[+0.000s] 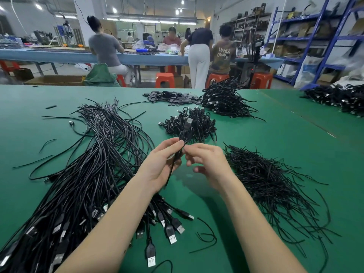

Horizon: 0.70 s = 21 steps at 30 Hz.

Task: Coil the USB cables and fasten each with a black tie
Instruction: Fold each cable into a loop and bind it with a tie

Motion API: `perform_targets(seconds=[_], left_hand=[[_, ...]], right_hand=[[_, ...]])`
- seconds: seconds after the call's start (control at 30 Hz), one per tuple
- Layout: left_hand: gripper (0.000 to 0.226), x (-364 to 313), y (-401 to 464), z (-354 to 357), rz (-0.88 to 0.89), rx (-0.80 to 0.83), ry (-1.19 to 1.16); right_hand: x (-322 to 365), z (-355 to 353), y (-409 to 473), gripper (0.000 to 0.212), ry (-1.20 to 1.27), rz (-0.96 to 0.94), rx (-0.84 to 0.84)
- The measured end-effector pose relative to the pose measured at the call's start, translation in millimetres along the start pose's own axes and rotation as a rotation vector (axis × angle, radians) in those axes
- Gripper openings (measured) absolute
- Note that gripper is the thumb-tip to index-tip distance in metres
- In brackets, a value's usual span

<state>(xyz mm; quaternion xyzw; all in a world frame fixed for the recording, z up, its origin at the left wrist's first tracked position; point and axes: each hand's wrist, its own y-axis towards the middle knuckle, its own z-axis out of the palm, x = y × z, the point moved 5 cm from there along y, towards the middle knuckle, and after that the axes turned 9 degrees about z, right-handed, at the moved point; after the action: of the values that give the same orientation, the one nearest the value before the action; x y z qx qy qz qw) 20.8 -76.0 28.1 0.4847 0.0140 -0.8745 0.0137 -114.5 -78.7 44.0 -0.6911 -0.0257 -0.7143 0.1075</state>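
Note:
My left hand [159, 162] grips a coiled black USB cable [186, 133] above the green table, with the coil standing up past my fingertips and a black strand hanging down across my palm. My right hand [206, 160] pinches at the coil's waist, fingertips meeting the left thumb. Whether that strand is a tie or the cable's tail is unclear. A big bundle of loose USB cables [86, 174] lies to the left, plugs toward me. A heap of thin black ties [269, 180] lies to the right. Behind my hands sits a small pile of coiled cables [197, 123].
The green table [275, 134] also carries a larger pile of coiled cables [224, 99] at the back, flat black pieces [171, 96] beside it, and more cables [338, 97] at far right. Several people work at a blue bench [59, 55] behind; orange stools and blue shelving stand beyond.

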Motion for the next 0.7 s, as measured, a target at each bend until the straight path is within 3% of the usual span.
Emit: perform_targets(seconds=[0.07, 0.17, 0.27, 0.5, 0.7], left_hand=[[0.022, 2, 0, -1, -0.012, -0.008, 0.020], [0.011, 11, 0, -8, -0.090, -0.100, 0.069], [0.016, 13, -1, -11, -0.112, -0.133, 0.121], [0.007, 15, 0, -13, -0.057, -0.117, 0.315], [0.011, 15, 1, -12, -0.010, -0.111, 0.245]], right_hand=[[-2, 4, 0, 0.016, 0.058, 0.084, 0.031], [8, -2, -3, 0.008, -0.597, -0.278, -0.198], [8, 3, -7, 0.010, -0.978, -0.475, -0.198], [2, -9, -7, 0.016, -0.959, -0.534, -0.213], [-2, -6, -7, 0.022, -0.842, -0.589, -0.273]])
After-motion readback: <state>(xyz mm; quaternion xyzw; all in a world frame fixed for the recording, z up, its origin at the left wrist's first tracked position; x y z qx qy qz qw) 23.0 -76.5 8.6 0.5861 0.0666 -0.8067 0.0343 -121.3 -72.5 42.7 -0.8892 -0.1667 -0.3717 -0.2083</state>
